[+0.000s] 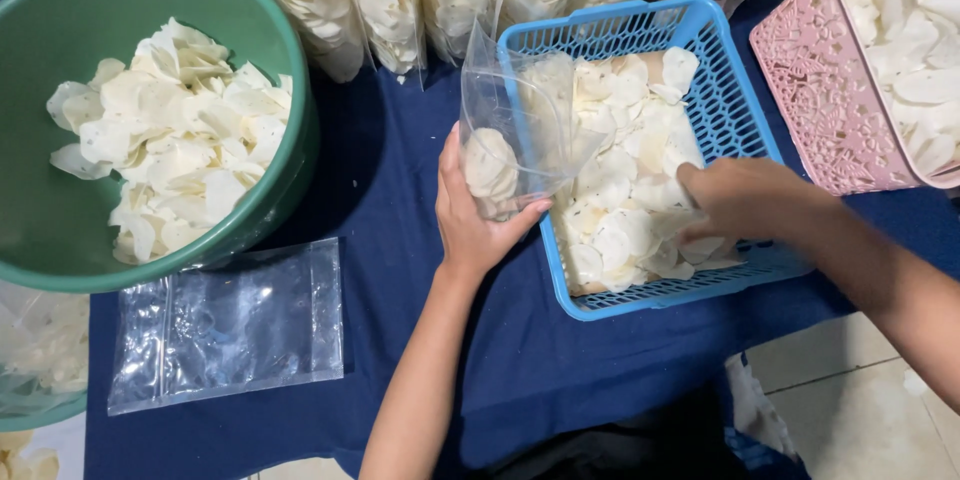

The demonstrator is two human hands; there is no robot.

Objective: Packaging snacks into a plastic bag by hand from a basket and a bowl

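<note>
1. Head view: your left hand [470, 215] cups a clear plastic bag [515, 125] from below, fingers wrapped around its bottom, where a few pale chips already sit. The bag stands upright, mouth open, against the left wall of the blue basket [725, 105].
2. Your right hand [745, 200] reaches into the blue basket, fingers curled down among the white chips [620, 180]; you cannot tell how many it grips.
3. The blue basket sits on a dark blue cloth [400, 170], right of centre.
4. To the left, a green tub [290, 130] holds a heap of the same chips.
5. Near it, a stack of empty clear bags [230, 325] lies flat on the cloth.
6. At the far edge, filled bags [390, 0] stand in a row.
7. At far right, a pink basket [810, 90] also holds chips.
</note>
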